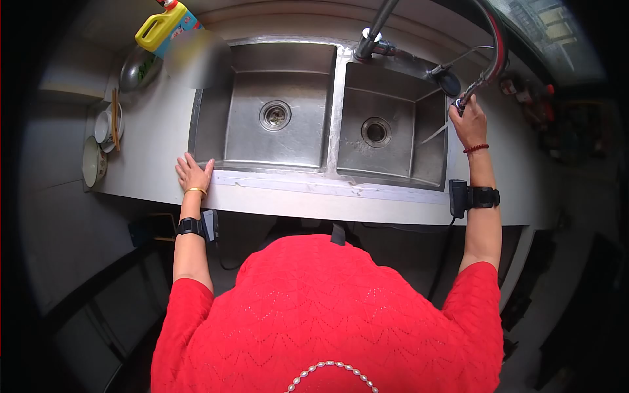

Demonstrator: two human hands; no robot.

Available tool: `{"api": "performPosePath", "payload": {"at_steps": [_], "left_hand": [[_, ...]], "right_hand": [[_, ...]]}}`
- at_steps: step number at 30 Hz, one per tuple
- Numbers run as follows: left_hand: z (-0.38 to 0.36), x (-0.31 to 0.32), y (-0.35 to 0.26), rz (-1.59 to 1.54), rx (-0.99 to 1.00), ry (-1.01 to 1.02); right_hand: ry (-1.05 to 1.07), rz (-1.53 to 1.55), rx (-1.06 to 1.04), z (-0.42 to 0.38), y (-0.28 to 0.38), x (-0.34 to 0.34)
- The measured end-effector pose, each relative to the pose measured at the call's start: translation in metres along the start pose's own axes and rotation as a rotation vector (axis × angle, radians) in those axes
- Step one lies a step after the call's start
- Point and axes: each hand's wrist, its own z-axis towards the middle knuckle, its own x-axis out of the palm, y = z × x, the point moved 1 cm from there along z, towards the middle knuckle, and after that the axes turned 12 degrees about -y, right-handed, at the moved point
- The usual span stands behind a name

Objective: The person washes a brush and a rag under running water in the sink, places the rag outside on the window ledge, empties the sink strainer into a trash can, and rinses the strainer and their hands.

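Observation:
My right hand (470, 123) is closed around a pull-down faucet spray head (460, 103) at the right rim of the sink. A thin stream of water (435, 134) runs from it down and left into the right basin (377, 162). Its flexible hose (501, 52) arcs up behind the hand. My left hand (194, 175) lies flat with fingers apart at the front left corner of the sink, touching the counter edge and rim. It holds nothing. The larger left basin (282, 75) is steel with a round drain (275, 115).
A yellow jug (154, 31), partly blurred surroundings beside it, stands at the back left. A metal bowl (139, 69) with something green, stacked white bowls (105, 124) with chopsticks (116, 121), and another bowl (92, 162) sit left. The faucet base (367, 44) rises behind the divider.

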Motion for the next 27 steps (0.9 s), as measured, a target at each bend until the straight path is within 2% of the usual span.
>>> {"api": "performPosePath", "payload": {"at_steps": [3,16,19,27], "left_hand": [[-0.001,-0.004,-0.002,-0.003,-0.008,0.017],[0.001,0.006,0.002,0.006,0.004,-0.016],[0.000,0.002,-0.001,0.003,-0.007,-0.005],[0.001,-0.001,-0.003,0.002,-0.015,0.013]], "right_hand": [[0.094,0.025,0.037,-0.005,0.016,-0.009],[0.153,0.024,0.069,-0.010,0.022,-0.010],[0.135,0.120,0.135,-0.013,0.028,-0.010],[0.137,0.245,0.142,-0.024,0.038,-0.007]]}}
